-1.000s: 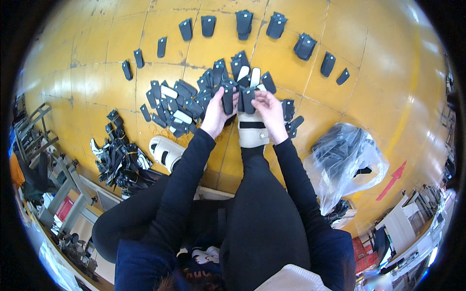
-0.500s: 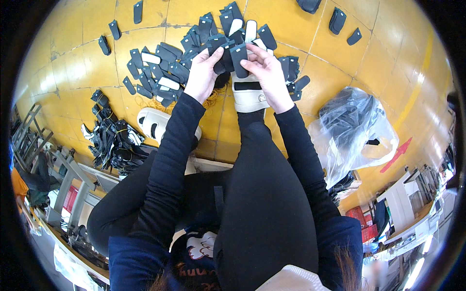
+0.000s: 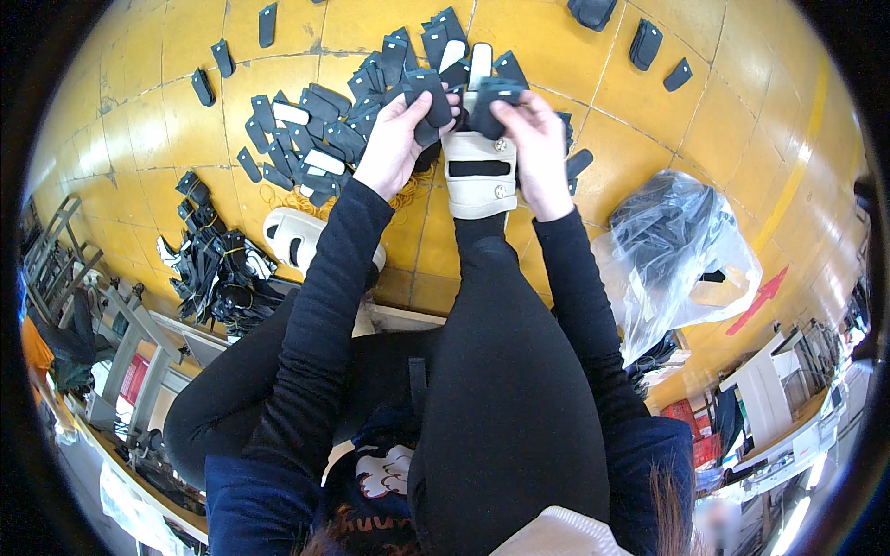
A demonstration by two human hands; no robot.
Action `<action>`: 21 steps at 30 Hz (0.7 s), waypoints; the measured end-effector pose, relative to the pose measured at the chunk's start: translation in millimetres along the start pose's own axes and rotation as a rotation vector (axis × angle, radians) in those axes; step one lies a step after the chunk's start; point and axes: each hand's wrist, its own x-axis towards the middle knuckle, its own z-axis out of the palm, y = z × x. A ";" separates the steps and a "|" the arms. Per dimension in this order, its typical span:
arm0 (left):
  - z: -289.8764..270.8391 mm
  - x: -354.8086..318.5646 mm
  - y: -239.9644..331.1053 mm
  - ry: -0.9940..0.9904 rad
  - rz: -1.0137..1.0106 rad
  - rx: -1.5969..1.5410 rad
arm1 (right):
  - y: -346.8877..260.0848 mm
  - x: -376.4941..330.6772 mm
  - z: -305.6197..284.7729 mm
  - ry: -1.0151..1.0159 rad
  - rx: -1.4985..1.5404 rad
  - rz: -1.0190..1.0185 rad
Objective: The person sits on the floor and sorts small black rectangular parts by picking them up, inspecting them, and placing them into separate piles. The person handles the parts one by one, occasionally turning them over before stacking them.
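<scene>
the left hand [image 3: 394,139] has its fingers curled narrowly around a flat black tongue-shaped piece [image 3: 428,97], thumb on top, holding it up over the floor. just beside it, the right hand [image 3: 528,139] pinches a second dark piece [image 3: 489,97] between fingertips and thumb, the two pieces almost touching each other between the hands. both hands hover directly above the person's own foot, which wears a cream sandal [image 3: 479,171] with a dark strap slot and two small studs; the right hand's heel lies close against its edge.

beyond the fingers, a loose spread of black and white cut pieces [image 3: 320,139] covers the yellow tiled floor [image 3: 167,111], some overlapping, with a few single ones set well apart in a curved row toward the far side [image 3: 646,42]. left of the legs lies a second cream sandal [image 3: 298,243], and further left a bundled heap of black pieces [image 3: 218,278]. right of the legs sits a crumpled clear plastic bag [image 3: 677,250] with dark contents, near a red arrow [image 3: 760,298] marked on the floor.
</scene>
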 end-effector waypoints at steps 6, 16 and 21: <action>-4.3 -0.4 -1.4 0.108 -0.074 0.236 | -19.8 20.8 -84.6 0.419 -0.677 -0.439; -11.2 1.5 0.9 0.104 -0.042 0.080 | -14.8 54.8 -192.6 0.452 -1.128 -0.536; -14.6 0.0 4.0 0.044 0.031 0.133 | -22.2 59.4 -187.7 0.757 -1.263 -0.349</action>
